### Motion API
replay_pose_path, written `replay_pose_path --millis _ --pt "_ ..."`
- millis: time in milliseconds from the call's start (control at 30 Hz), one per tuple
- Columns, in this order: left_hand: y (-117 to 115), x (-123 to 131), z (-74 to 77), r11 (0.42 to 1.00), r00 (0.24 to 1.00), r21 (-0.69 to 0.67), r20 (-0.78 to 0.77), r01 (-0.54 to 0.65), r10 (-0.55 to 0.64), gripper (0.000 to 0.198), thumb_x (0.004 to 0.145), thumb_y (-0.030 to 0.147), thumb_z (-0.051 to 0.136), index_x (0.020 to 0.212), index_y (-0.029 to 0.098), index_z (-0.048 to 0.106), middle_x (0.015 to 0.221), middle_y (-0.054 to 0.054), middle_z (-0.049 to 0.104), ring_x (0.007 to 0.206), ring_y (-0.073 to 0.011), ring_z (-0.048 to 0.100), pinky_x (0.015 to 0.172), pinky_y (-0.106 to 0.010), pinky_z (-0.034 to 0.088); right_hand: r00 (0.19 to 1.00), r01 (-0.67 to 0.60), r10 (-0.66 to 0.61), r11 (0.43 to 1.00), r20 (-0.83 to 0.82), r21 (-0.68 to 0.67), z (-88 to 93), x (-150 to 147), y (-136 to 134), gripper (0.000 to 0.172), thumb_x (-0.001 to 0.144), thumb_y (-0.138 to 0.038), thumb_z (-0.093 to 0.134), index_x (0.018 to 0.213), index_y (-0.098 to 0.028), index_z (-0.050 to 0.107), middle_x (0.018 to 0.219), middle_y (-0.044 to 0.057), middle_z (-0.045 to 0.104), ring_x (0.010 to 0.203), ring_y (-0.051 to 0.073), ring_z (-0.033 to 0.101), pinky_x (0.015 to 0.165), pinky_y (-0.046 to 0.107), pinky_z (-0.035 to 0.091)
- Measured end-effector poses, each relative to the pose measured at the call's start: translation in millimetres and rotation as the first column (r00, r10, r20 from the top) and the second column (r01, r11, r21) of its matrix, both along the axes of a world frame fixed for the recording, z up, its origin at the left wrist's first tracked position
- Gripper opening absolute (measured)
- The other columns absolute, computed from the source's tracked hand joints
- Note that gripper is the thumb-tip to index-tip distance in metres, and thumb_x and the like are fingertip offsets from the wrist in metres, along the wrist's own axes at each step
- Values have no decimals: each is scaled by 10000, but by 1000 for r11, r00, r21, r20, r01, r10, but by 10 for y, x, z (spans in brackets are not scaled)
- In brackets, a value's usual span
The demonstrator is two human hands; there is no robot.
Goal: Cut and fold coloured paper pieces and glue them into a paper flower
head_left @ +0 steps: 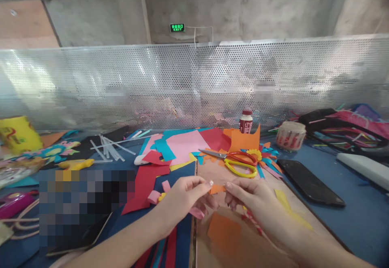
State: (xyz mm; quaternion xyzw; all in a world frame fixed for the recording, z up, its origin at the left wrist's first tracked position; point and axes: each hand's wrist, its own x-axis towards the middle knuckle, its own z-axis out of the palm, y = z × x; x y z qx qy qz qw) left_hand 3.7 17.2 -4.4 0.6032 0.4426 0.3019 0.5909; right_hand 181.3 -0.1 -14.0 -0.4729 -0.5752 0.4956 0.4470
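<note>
Treat the orange paper piece (217,189) as very light and thin: probably stiff enough to hold a flat shape, yet likely to bend or crease under firm pressure. Expect little slip against dry fingers; expect tearing if pulled hard from opposite sides. Locate above the tan board (225,256), between the scissors (212,153) on the far side and the orange square (224,231) on the near side. Take hold at opposite edges, leaving the middle unpressed. On the left hand (192,190), note thumb and index finger together, pinched on the left edge, with the other fingers loosely curled below. On the right hand (251,193), note the same pinch at the right edge, with the other fingers curled and partly hidden. Regard exact depth of grip as unclear owing to blur. Apply light, even pressure on both sides.
</note>
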Motion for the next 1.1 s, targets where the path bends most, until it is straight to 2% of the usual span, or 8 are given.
replay_pose_path --millis 167,267,467,600,767,900,1000,1100 --pt "0 4 -60 996 997 24 -3 83 -83 315 770 452 507 769 140 556 643 -32 653 498 -75 524 496 -187 374 999 18 -21 998 -48 -58 -47 -26 -20 371 746 -488 555 604 -145 576 558 3 551 486 81 463 433 198 307" --pt "-18 -4 -61 986 992 106 -14 126 -125 280 783 415 510 789 137 546 631 -24 645 484 -72 500 479 -186 344 989 -72 60 994 -138 -77 -96 -54 -29 349 738 -483 568 642 -148 569 572 -7 538 501 80 455 451 196 315" --pt "-41 -14 -33 965 978 160 -51 208 -202 293 804 422 480 765 136 532 590 -24 632 461 -81 486 464 -200 345 986 -160 159 987 -48 -25 -82 -53 -51 303 753 -438 580 684 -143 584 586 -19 531 506 63 413 487 197 312" --pt "-22 -25 -16 965 978 158 -14 209 -209 277 790 404 516 788 130 552 638 -37 646 495 -80 519 476 -195 375 946 -206 174 974 -272 -92 -49 -55 -60 318 732 -417 618 609 -131 552 546 -15 514 515 69 432 500 203 302" --pt "-8 -47 4 960 990 263 68 98 -120 356 708 316 644 1034 198 563 845 -37 630 668 -114 557 497 -196 434 733 -402 153 883 -663 -241 -144 -68 -61 197 756 -284 613 649 -125 564 521 -33 463 475 54 413 480 189 303" --pt "-29 -25 15 940 982 318 96 123 -161 149 733 279 620 834 174 644 898 -51 613 716 -124 569 508 -197 438 572 -590 238 784 -785 -192 -212 -81 -109 173 813 -273 543 723 -127 568 582 -20 482 533 65 481 526 192 359" --pt "-39 -7 9 946 972 311 177 94 -154 99 715 252 638 701 155 630 892 -40 602 664 -103 574 535 -210 445 556 -653 306 736 -773 -179 -204 -105 -156 189 830 -293 524 754 -126 570 605 -10 497 560 75 518 526 190 381" --pt "-44 -2 11 968 969 229 199 102 -150 122 724 277 626 707 157 606 759 -14 594 546 -78 543 481 -207 411 649 -622 341 753 -680 -216 -156 -128 -186 234 824 -354 522 763 -132 568 627 1 521 557 79 528 488 178 378"
